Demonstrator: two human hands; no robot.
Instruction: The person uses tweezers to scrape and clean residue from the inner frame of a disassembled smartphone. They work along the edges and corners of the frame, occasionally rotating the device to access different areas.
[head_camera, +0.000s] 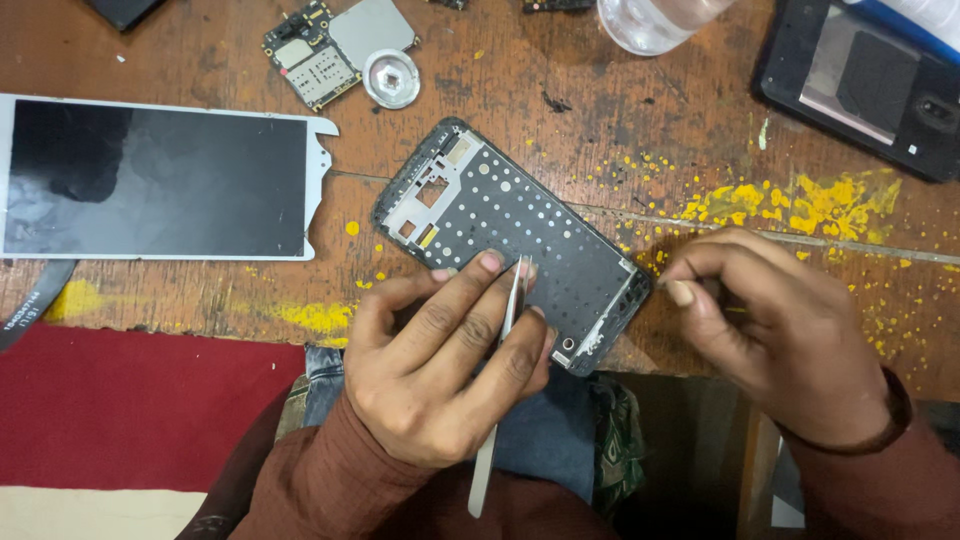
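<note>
A dark phone frame lies at an angle on the worn wooden table, its lower corner hanging over the front edge. My left hand grips a pair of metal tweezers, and the tips rest on the lower part of the frame. My right hand sits at the frame's right end with fingers curled and pinched together beside the edge; whether it holds anything small is hidden.
A white-framed phone screen lies at the left. A circuit board and a small round metal piece sit at the back, along with a clear bottle. A black phone back lies at the right. Yellow flecks spot the wood.
</note>
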